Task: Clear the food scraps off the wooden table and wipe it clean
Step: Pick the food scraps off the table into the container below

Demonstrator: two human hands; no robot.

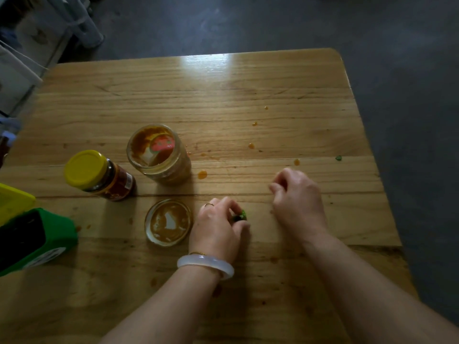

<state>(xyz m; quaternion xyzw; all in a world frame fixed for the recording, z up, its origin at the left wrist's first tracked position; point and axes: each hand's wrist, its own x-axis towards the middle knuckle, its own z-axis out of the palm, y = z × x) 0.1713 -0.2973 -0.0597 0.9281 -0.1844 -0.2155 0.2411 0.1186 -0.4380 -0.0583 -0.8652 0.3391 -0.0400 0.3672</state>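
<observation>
Wooden table (223, 100): pale planks, glare patch at far edge; landmark for all below.
Green container (37, 239): at table's left edge, near side, dark inside.
Yellow box (12, 199): at table's left edge, just behind green container.
Right hand (296, 197): above table's right half, fingers curled, blurred; cannot tell whether anything is held.
Left hand (218, 224): on table's middle, near side; fingertips and thumb pinching green food scraps (242, 216).
Open jar (159, 153): upright on table's left-centre, orange sauce smeared inside.
Capped jar (99, 176): on table left of open jar, yellow cap, dark contents.
Loose lid (169, 222): upside down on table, just left of left hand, sauce-stained.
White bangle (205, 265): around left wrist, above table's near part.
Sauce drops (202, 174): orange, scattered across table's right half, 1 just beside open jar.
Green bit (338, 158): alone near table's right edge.
</observation>
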